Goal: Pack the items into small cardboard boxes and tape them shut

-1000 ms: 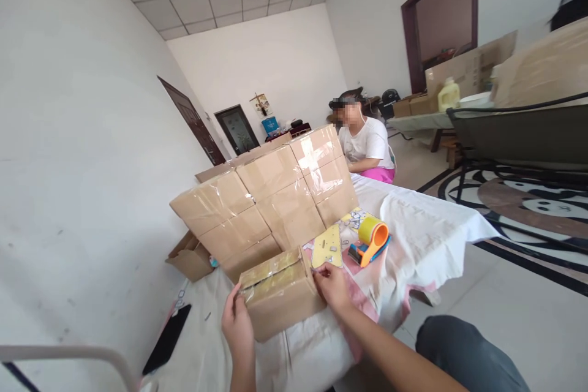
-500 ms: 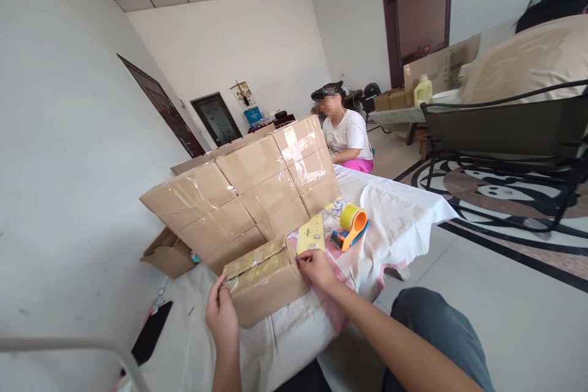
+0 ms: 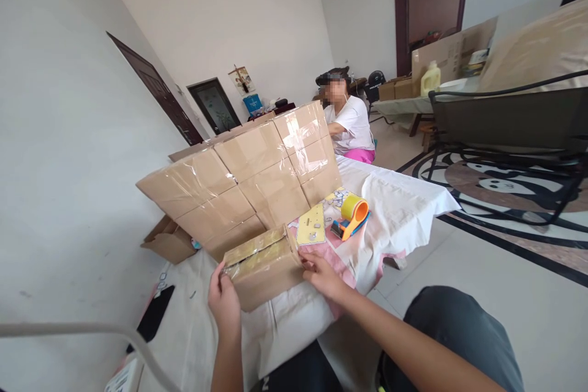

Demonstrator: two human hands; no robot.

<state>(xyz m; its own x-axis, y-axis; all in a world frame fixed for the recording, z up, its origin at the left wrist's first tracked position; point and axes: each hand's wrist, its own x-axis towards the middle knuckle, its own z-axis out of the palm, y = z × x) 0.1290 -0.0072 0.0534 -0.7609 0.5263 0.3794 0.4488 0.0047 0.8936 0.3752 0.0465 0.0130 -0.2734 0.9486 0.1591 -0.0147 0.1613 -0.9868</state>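
A small cardboard box [image 3: 272,278] with clear, yellowish tape along its top seam sits in front of me on the cloth-covered table [image 3: 294,324]. My left hand [image 3: 225,294] grips its left end, thumb near the top edge and fingers partly hidden behind the corner. At the right end, my right hand [image 3: 323,274] holds the box's side with bent fingers. An orange and yellow tape dispenser [image 3: 353,217] lies right of the box, beyond my right hand. Behind the box rises a stack of taped cardboard boxes [image 3: 264,174].
A co-worker [image 3: 351,125] in a white shirt sits behind the stack. An open carton [image 3: 169,242] stands at the left by the wall, above a black flat object [image 3: 156,316]. A folding chair [image 3: 509,122] is at the right. A grey curved tube [image 3: 92,331] crosses the lower left.
My right hand has shifted slightly down along the box's right end, its fingers now spread more against it. The co-worker's arm is raised higher. The camera view has tilted a little.
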